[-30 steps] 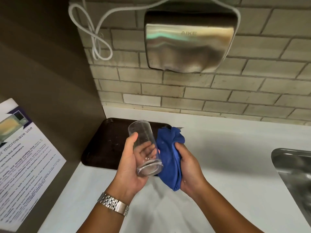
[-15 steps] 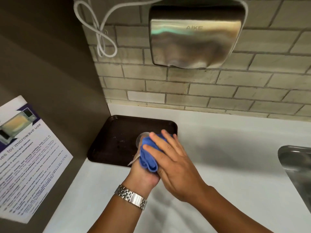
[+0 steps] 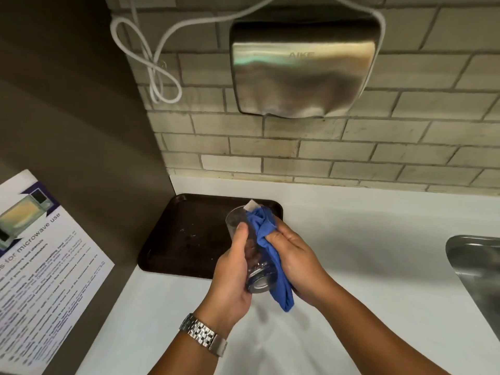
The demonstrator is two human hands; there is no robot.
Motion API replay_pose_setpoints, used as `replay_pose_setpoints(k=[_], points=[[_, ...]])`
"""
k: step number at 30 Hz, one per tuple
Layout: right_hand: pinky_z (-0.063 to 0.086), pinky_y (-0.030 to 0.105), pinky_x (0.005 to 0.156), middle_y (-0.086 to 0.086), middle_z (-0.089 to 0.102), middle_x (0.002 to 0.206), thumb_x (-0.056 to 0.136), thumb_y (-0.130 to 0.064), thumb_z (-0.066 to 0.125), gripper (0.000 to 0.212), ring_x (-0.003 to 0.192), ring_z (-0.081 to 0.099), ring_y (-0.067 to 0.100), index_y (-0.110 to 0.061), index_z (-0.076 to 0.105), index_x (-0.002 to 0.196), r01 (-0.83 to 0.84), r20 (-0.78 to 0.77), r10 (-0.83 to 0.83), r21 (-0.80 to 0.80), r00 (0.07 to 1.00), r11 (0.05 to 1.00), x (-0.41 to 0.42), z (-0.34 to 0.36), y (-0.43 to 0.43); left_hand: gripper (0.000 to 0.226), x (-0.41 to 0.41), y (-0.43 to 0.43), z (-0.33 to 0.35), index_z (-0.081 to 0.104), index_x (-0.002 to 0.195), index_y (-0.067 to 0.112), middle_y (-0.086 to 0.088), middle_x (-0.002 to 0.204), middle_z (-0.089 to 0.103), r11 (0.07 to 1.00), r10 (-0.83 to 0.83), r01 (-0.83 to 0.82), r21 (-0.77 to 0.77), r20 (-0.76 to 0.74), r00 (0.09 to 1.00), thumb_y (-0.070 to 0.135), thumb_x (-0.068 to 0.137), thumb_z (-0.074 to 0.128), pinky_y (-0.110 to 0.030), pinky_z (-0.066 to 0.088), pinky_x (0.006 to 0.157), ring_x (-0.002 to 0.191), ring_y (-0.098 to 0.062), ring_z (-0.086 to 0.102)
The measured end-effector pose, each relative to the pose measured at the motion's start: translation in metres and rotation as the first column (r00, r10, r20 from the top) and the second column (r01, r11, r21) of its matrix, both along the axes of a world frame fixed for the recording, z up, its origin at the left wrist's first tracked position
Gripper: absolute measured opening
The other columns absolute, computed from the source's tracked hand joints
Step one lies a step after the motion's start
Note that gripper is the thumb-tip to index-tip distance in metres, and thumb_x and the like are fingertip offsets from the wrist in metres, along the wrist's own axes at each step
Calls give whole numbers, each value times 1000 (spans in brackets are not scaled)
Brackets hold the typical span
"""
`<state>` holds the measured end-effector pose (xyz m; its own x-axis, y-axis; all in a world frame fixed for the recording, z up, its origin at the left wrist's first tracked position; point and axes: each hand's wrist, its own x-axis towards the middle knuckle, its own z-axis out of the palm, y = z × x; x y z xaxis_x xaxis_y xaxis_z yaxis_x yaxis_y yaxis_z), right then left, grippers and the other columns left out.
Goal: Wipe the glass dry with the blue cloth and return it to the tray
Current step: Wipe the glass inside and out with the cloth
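- Since the earlier frame, the right grip (image 3: 295,261) has come off the mouth of the glass (image 3: 254,266) and now lies along its right flank; the glass body is visible again.
- Far left: a printed notice (image 3: 40,266) on microwave use, fixed to a brown side panel.
- Upper left: a white cable (image 3: 151,63) hangs in a loop against the brick wall (image 3: 324,147).
- A dark tray (image 3: 189,234) sits on the worktop (image 3: 365,253), in the corner against the panel and near the wall.
- Left grip (image 3: 232,274), with a metal watch (image 3: 203,334) at the wrist: curled round the glass, thumb laid up its near side.
- The glass is held in the air over the tray's near right corner, not resting on it. It is tilted, with the mouth away towards the wall and the base towards the person.
- Blue cloth (image 3: 276,277): bunched at the rim and draped down the right side of the glass, its tail hanging below the base. A white tag (image 3: 251,205) shows at its top.
- Right grip: fingers curled over the cloth, pressing it against the glass.
- Above, on the wall: a steel hand dryer (image 3: 303,71).
- Far right: the edge of a steel sink (image 3: 476,266), set into the worktop, well apart from both hands.
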<state>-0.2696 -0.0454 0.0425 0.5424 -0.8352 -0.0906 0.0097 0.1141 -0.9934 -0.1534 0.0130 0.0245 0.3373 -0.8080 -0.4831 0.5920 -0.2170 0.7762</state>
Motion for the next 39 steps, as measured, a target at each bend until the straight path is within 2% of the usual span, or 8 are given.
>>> replay_pose_setpoints(k=[6,10,13,19,25,30,35,39], points=[[67,31,74,5,87,113,110,-38,54,32,95,85,24,-44,70,137,47,45,-61,255,997,966,-2,-8,-13,50,2,0,-6,79,135,15,-15,121,88,1000,14,-14,9,-60,998,54,109,62,-46,72,78,110,-33,86],[66,29,70,10,87,109,105,-43,58,31,89,86,23,-36,78,127,56,48,-76,324,996,945,0,-21,-13,57,-1,0,-9,83,124,23,-13,117,89,998,-52,52,-25,13,999,70,94,72,-42,71,73,103,-30,88],[66,26,71,8,87,108,104,-47,60,31,91,86,22,-32,81,120,80,48,-101,330,994,940,3,-28,-11,41,-3,3,-11,89,105,29,-14,115,89,995,-73,80,-52,121,990,60,79,87,-42,71,74,100,-31,88],[67,36,70,16,86,109,108,-44,59,34,87,85,29,-22,79,126,100,39,-126,396,991,913,5,-31,-15,43,1,8,-19,73,137,16,-10,116,89,999,29,-21,-50,178,984,41,102,78,-35,70,72,101,-26,88],[65,33,59,15,85,88,106,-47,59,46,69,83,28,-20,91,87,89,102,-168,530,980,843,8,-38,-17,43,3,5,-16,79,126,13,-5,103,91,999,3,-7,32,107,994,48,106,67,-37,69,66,90,-24,88],[65,39,64,19,81,90,97,-46,71,38,72,80,31,-11,87,98,51,169,-197,620,966,783,11,-45,-16,72,2,3,-16,69,127,20,-6,112,89,999,-53,50,20,223,973,66,77,91,-43,72,79,97,-23,89],[68,39,68,17,83,93,80,-47,81,40,77,82,30,-11,88,95,-24,246,-175,640,953,768,15,-54,-6,58,4,-5,-19,73,122,22,-2,107,87,1000,-28,24,18,327,945,57,80,93,-22,65,66,90,-9,87],[69,44,72,21,84,103,92,-46,71,40,81,83,34,-11,88,103,58,218,-219,570,951,820,9,-50,-9,68,12,-8,-23,68,127,25,-2,114,86,997,-22,45,-61,340,940,59,73,90,-18,64,65,93,-8,86]])
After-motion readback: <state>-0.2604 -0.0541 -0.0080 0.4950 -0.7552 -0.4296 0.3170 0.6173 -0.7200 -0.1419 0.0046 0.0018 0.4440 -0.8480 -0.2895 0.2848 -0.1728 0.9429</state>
